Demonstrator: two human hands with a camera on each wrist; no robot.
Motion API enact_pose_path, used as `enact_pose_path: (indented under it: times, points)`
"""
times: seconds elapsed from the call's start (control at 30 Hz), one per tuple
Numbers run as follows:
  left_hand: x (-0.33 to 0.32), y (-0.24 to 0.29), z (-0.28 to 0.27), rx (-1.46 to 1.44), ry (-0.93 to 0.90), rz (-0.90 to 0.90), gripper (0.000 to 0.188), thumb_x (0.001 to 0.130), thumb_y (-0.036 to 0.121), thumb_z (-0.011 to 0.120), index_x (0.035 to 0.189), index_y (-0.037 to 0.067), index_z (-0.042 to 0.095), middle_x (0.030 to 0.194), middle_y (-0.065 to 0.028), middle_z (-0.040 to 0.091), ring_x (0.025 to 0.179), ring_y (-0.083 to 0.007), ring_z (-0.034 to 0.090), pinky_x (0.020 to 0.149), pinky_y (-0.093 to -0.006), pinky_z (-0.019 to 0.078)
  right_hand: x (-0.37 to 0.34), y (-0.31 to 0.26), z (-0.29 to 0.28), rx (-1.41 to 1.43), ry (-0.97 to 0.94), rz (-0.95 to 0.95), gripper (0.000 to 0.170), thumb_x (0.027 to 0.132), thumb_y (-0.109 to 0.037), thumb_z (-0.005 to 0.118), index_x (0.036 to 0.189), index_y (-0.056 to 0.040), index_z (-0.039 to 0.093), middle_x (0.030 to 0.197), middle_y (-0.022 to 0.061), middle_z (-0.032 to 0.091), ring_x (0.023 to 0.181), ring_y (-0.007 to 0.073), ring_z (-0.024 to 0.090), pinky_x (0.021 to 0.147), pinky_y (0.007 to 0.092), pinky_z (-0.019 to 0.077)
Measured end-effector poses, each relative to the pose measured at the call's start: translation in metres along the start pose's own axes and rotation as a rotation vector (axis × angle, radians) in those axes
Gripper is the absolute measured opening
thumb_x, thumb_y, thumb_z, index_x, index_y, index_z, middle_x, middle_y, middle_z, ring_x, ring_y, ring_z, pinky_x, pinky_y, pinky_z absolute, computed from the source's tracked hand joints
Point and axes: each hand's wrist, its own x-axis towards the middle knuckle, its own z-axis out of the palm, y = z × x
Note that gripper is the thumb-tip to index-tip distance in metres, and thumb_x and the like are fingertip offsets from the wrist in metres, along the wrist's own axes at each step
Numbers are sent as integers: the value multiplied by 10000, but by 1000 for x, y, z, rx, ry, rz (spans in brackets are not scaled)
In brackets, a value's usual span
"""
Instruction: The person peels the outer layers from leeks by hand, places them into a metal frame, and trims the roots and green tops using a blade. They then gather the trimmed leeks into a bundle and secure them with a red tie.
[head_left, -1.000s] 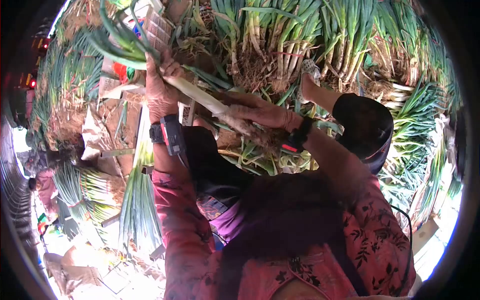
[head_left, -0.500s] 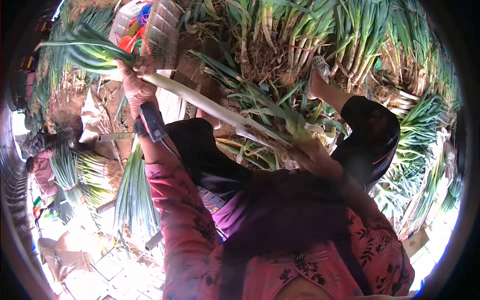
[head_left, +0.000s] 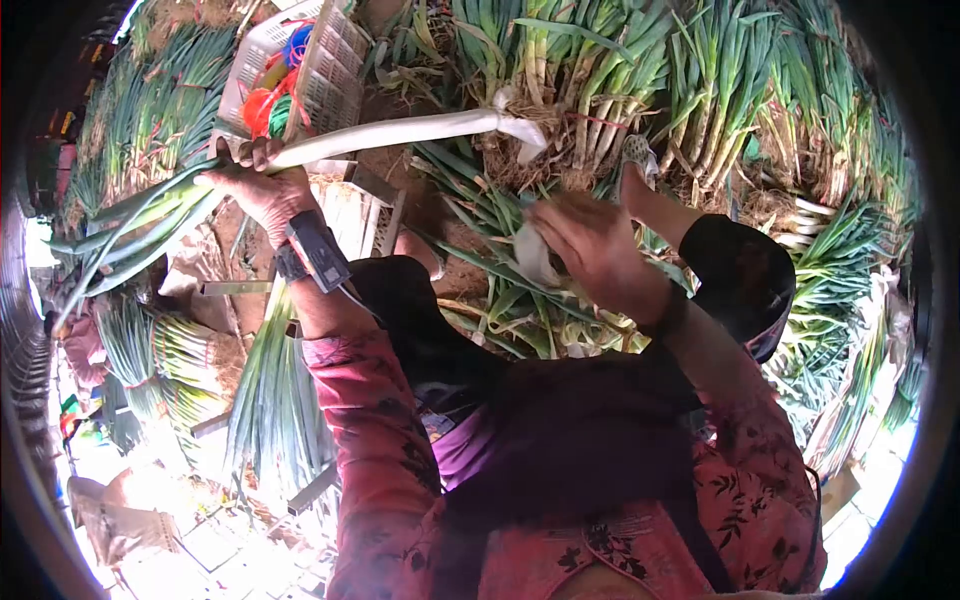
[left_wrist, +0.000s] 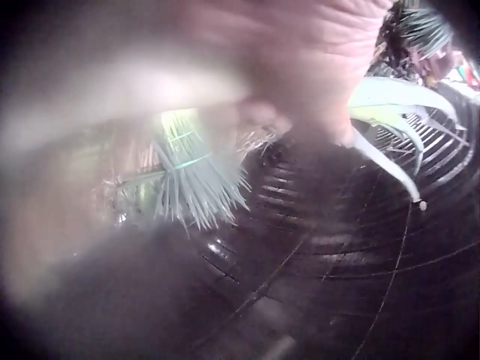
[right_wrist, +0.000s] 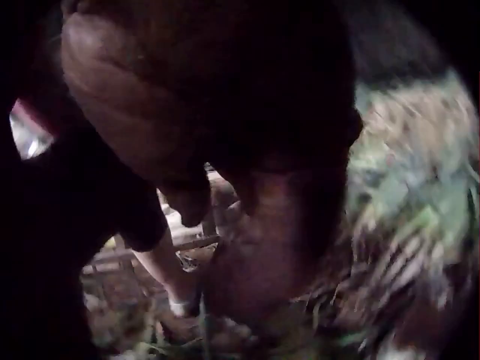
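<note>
In the head view, my left hand point(head_left: 265, 195) grips a leek point(head_left: 390, 132) where its white shaft meets the green leaves. The shaft slants up to the right, root end point(head_left: 522, 130) in front of standing leeks, and the leaves hang down to the left. My right hand point(head_left: 595, 250) is blurred, below and apart from the root end, its fingers bent. A pale, blurred piece point(head_left: 535, 257) is at its fingers; whether they hold it is unclear. The left wrist view shows the left hand point(left_wrist: 300, 67) close up with leaves point(left_wrist: 397, 112) beyond. In the right wrist view the right hand point(right_wrist: 225, 135) is dark.
Bundled leeks point(head_left: 725, 90) stand along the back, and more point(head_left: 825, 250) lie at the right. A white plastic basket point(head_left: 335, 75) holds coloured ties at the back left. Loose leaves point(head_left: 500, 300) cover the ground between the person's legs. A leek bundle point(head_left: 270, 400) lies at the left.
The leek's root end has swung upward, away from the body, and its leaves now hang lower. My right hand has left the root end and moved up and slightly left.
</note>
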Motion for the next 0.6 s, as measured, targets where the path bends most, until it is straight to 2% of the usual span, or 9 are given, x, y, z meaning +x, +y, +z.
enact_pose_path:
  times: [0.07,0.17,0.27,0.33,0.4,0.47,0.53,0.57,0.6]
  points:
    - [-11,-8,17,-25,-3,-30,604,851,710,459,908,112,513,577,38,414,482,-90,395,477,-241,388,49,-6,7,-76,330,-100,324,810,-77,665,1122,-23,597,1001,131,604,903,297,592,777,401,497]
    - [-17,-19,13,29,75,-65,565,871,689,475,842,125,472,580,29,412,499,-93,406,518,-235,427,104,-5,33,-282,490,-164,306,775,-109,651,1070,-52,596,1020,65,559,952,268,530,801,382,455]
    - [-16,-24,11,18,157,-107,518,917,637,460,840,125,465,608,27,420,497,-105,399,518,-254,425,119,10,44,-290,422,-188,293,762,-122,658,1043,-65,601,1021,48,532,986,253,501,839,392,428]
    - [-15,-24,5,1,251,-111,476,947,594,454,857,127,465,638,28,429,490,-108,389,502,-262,410,120,15,39,-298,444,-249,246,760,-130,661,999,-89,616,909,45,520,912,243,531,789,384,450]
    - [-15,-22,-3,25,216,-185,465,955,586,439,864,131,472,658,14,442,518,-117,411,501,-265,406,114,19,31,-171,303,-232,161,788,-137,645,944,-97,633,840,48,523,823,246,559,727,368,473]
    - [-12,-24,-9,-11,157,-198,464,941,591,468,878,132,481,671,14,451,536,-125,422,504,-268,410,109,18,30,-137,323,-172,103,823,-147,637,910,-93,642,833,56,558,783,266,580,695,361,491]
    - [-17,-25,-4,45,192,-192,463,927,593,496,896,130,492,680,16,456,534,-126,416,509,-275,414,104,22,30,-6,227,-78,113,845,-163,647,931,-90,647,896,65,589,824,292,591,717,359,501]
    - [-18,-21,-1,48,206,-207,456,920,587,514,904,131,502,684,19,457,533,-134,414,512,-282,418,97,27,24,225,83,79,205,837,-199,675,993,-72,638,948,79,603,882,289,592,774,372,500]
    - [-15,-18,-1,81,153,-181,444,929,576,508,918,132,503,683,18,456,534,-148,416,522,-295,430,88,29,19,219,84,87,205,837,-199,675,993,-72,638,948,79,603,882,289,592,774,372,500]
